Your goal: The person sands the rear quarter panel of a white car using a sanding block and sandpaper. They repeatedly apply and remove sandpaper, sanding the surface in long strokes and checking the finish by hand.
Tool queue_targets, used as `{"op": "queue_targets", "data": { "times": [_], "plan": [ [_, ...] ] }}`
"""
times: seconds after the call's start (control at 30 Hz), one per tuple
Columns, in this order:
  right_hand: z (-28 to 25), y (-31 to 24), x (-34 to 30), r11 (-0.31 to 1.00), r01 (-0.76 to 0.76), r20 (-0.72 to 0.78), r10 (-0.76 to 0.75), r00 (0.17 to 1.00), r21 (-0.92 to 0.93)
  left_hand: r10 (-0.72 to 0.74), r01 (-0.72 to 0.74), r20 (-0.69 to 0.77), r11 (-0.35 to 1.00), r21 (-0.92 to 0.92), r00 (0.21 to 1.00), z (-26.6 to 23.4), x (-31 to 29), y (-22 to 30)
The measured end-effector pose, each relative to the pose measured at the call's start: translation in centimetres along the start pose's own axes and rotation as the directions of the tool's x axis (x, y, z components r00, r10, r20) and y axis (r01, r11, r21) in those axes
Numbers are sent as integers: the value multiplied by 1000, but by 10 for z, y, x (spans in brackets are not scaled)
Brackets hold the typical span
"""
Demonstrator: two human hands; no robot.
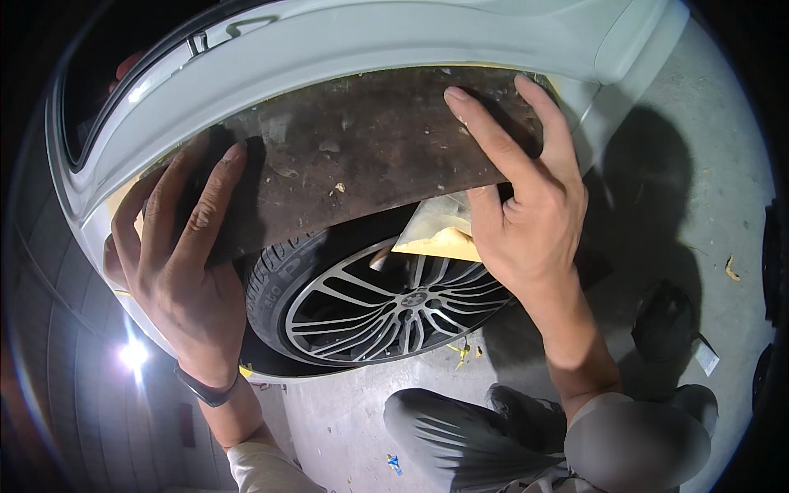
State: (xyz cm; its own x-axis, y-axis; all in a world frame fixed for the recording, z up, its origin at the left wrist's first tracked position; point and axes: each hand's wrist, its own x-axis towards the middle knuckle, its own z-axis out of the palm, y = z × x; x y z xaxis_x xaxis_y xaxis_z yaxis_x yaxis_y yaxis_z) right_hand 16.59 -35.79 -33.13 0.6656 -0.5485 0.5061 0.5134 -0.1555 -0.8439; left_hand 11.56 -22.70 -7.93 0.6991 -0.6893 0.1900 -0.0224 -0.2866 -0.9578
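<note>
A dark, stained, flexible-looking sheet [362, 140] lies bent along the white car fender [345, 62] above the wheel arch. My left hand [177, 246] holds its left end, fingers spread over the face. My right hand [530, 209] holds the right end, with two fingers stretched across the face and the thumb at the lower edge. Beside that thumb hangs a pale triangular piece [440, 220] with yellow putty-like paste along its lower edge; whether it joins the sheet is hidden. Thin yellow paste shows along the sheet's upper edge.
The tyre [267, 300] and its many-spoked wheel [403, 304] sit under the arch. A bright lamp [133, 355] shines at lower left. Below are grey-trousered legs [460, 435] and a blurred round shape [637, 444]. Small scraps lie on the concrete floor [329, 435].
</note>
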Motion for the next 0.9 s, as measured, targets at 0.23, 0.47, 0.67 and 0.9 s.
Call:
{"op": "queue_targets", "data": {
  "times": [0.23, 0.47, 0.67, 0.9],
  "plan": [
    [3, 1, 1, 999, 18, -11, -18, 1000, 39, 13, -14, -38, 999, -29, 999, 6, -2, -2],
    [10, 9, -12, 997, 55, -28, -54, 998, 57, -32, 27, -54, 996, -89, 998, 10, -18, 10],
    [24, 30, -37, 991, 137, -49, -136, 990, 13, -91, 71, -159, 989, -128, 983, 32, -51, 37],
    [7, 33, -43, 992, 126, -20, -126, 992, -17, -101, 100, 1, 985, -141, 995, 7, -54, 48]
  ]
}}
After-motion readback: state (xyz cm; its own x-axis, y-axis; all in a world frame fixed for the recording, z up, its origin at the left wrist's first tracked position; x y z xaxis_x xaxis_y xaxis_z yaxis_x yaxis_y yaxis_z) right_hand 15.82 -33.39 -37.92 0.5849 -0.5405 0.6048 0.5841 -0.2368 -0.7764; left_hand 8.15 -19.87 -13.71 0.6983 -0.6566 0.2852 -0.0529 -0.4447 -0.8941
